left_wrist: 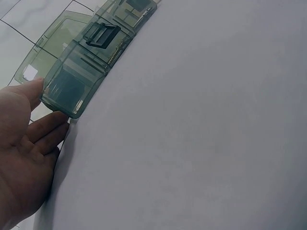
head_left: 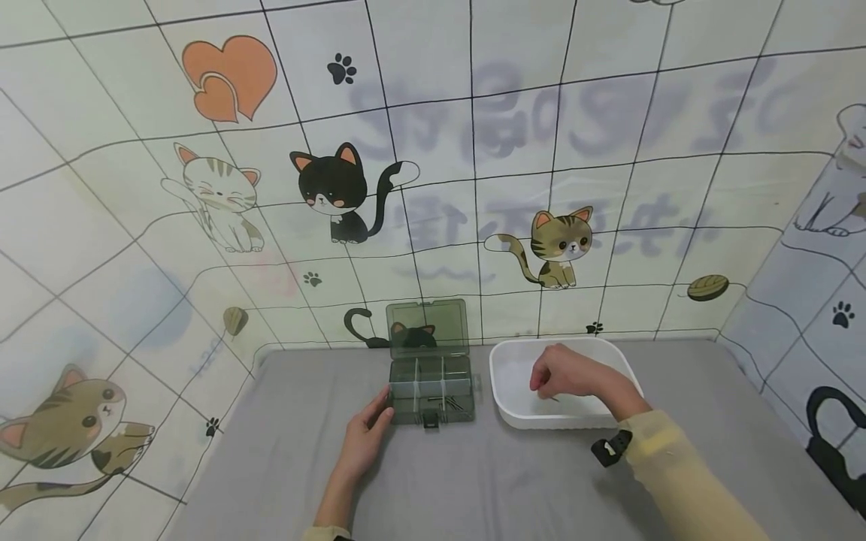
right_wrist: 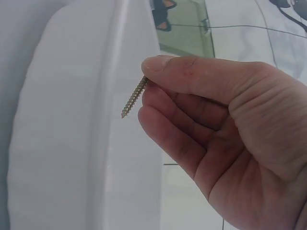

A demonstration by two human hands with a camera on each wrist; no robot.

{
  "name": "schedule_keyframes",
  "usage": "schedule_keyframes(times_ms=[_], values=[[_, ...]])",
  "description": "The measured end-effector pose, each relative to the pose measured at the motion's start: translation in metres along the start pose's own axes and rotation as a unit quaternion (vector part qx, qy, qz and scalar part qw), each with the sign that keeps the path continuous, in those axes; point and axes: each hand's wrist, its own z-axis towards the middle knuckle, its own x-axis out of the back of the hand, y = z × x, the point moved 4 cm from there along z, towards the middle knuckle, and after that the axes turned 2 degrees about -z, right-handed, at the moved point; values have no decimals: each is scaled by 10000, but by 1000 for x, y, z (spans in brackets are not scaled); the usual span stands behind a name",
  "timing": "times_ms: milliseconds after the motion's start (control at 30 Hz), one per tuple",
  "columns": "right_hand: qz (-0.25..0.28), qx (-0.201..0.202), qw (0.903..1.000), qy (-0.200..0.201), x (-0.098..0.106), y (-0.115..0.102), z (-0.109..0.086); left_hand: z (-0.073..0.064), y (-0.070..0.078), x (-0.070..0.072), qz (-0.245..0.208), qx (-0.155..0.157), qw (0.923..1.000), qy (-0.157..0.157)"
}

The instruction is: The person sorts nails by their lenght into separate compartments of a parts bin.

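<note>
A thin golden screw (right_wrist: 134, 98) with a pointed tip is pinched between the thumb and fingers of my right hand (right_wrist: 201, 110); its head is hidden. In the head view, my right hand (head_left: 568, 372) is above the white plastic basin (head_left: 497, 376). The green see-through compartment box (head_left: 404, 409) stands left of the basin with its lid (head_left: 428, 319) raised. Several screws (head_left: 453, 403) lie in its front right part. My left hand (head_left: 365, 436) touches the box's left side, its fingers fairly straight. The left wrist view shows that hand (left_wrist: 29, 139) at the box's end (left_wrist: 67, 93).
A grey cloth (head_left: 298, 406) covers the table. Behind it hangs a white sheet (head_left: 440, 150) with grid lines and cartoon cats, rising at the back and both sides. A dark latch (head_left: 431, 419) is on the box's front.
</note>
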Motion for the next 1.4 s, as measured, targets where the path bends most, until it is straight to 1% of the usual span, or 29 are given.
schedule_keyframes(times_ms=[233,467,667,833,967,1100,1167,1267,1400], values=[[24,206,9997,155,5,-21,9,-1,-2,2,10,15,10000,27],[79,300,9993,231,2,-40,24,-1,0,5,4,4,10000,35],[192,471,9983,298,-1,-55,39,0,0,5,27,-25,10000,41],[362,583,9971,335,-12,-63,56,1,-1,3,-10,-55,10000,14],[509,542,9964,405,-25,-68,70,1,-2,3,-34,-53,10000,34],[528,457,9959,568,-38,-76,83,1,-2,4,-3,-60,10000,26],[516,493,9953,647,-44,-80,89,1,-1,4,11,-58,10000,17],[572,512,9947,690,-52,-88,98,0,0,3,-31,-33,10000,22],[561,437,9947,741,-61,-97,108,0,0,3,-38,-32,10000,7]])
